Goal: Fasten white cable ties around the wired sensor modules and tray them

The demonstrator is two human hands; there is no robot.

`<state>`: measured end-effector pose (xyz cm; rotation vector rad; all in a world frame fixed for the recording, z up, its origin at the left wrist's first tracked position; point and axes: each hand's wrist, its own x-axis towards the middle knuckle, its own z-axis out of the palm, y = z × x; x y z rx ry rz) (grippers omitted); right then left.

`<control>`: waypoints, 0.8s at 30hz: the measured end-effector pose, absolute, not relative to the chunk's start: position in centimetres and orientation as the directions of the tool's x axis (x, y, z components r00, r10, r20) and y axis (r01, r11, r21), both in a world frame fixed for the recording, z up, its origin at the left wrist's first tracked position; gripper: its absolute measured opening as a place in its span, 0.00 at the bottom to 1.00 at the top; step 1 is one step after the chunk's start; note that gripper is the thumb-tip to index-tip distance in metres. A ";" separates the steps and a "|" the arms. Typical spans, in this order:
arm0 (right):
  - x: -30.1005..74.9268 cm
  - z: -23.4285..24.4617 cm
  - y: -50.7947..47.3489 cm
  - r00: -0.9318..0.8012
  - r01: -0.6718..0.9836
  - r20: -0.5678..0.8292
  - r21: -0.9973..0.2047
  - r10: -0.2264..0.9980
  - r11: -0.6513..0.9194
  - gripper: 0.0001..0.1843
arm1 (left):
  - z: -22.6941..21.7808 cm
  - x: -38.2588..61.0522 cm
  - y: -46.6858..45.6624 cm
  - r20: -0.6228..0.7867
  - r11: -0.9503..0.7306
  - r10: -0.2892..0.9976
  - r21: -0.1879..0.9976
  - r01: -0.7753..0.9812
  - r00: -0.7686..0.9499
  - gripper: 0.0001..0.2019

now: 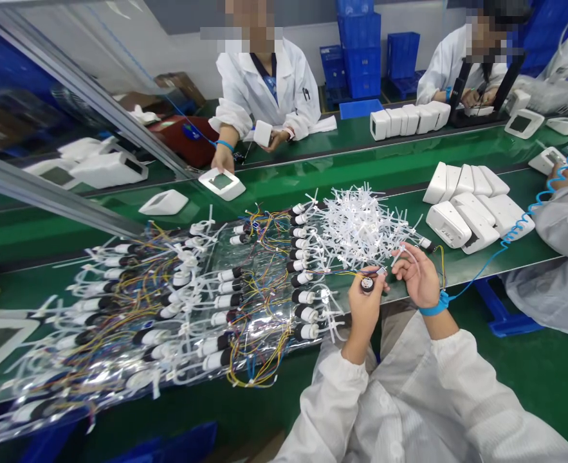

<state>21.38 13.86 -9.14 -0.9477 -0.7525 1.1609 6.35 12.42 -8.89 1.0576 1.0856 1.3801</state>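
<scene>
My left hand [365, 308] is closed around a small cylindrical motor or pump [367, 283] with a round black end, and its wires trail off to the left. Close by on the right, my right hand [421, 283] has its palm turned up and a short translucent tube [406, 255] pinched at the fingertips. A blue wrist strap [435, 303] circles the right wrist. Just beyond both hands lies a heap of white tube pieces with connectors [356, 225]. One more black-and-white cylinder [426, 244] with wires rests behind my right hand.
Rows of black-and-white cylinders with tubes [307, 313] and coloured wires cover clear plastic on the left. White housings [450, 224] are stacked at the right. A coiled blue cord [518, 228] runs to my strap. Across the line, a person [269, 83] handles white housings; others work nearby.
</scene>
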 end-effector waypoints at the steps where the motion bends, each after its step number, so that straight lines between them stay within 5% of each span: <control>1: 21.5 -9.1 13.8 0.226 -0.430 0.009 -0.896 0.974 0.108 0.34 | -8.9 6.4 12.4 0.042 -0.058 0.996 0.979 -0.194 -0.084 0.18; 14: 21.4 -9.1 14.0 0.106 -0.543 -0.031 -0.839 0.994 0.031 0.29 | -9.0 6.5 13.1 0.037 -0.048 0.997 0.981 -0.188 -0.064 0.19; 24: 21.0 -9.8 14.4 0.158 -0.369 0.024 -0.926 0.987 0.081 0.30 | -9.6 6.3 13.4 0.075 -0.082 0.996 0.987 -0.137 -0.053 0.15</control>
